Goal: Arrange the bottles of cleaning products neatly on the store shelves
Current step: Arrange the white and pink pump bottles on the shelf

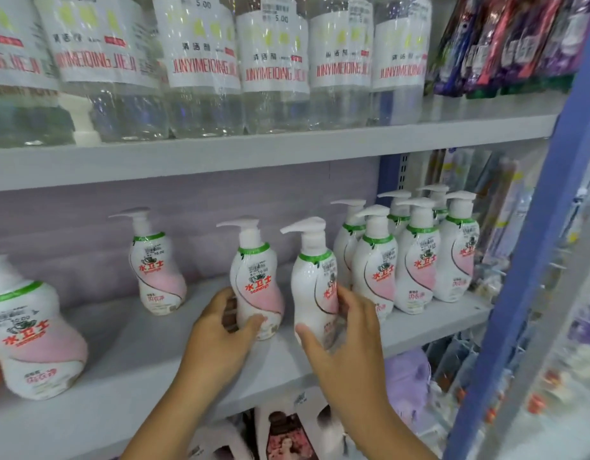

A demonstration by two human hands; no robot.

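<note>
White and pink pump bottles stand on the grey middle shelf [127, 366]. My left hand [220, 336] is wrapped around the base of one upright pump bottle [255, 277]. My right hand [346, 340] grips a second pump bottle [315, 280] just to its right. Both held bottles stand upright, close together, near the shelf's front edge. Several matching bottles [416, 260] are grouped in rows at the right end of the shelf. One lone bottle [157, 270] stands further back on the left. Another bottle [28, 333] is at the far left front, blurred.
The upper shelf [253, 151] carries a row of large clear bottles [200, 64] with white labels. Hanging packets [506, 44] fill the top right. A blue upright post [526, 277] bounds the shelf on the right. Boxed goods [287, 433] sit below the shelf.
</note>
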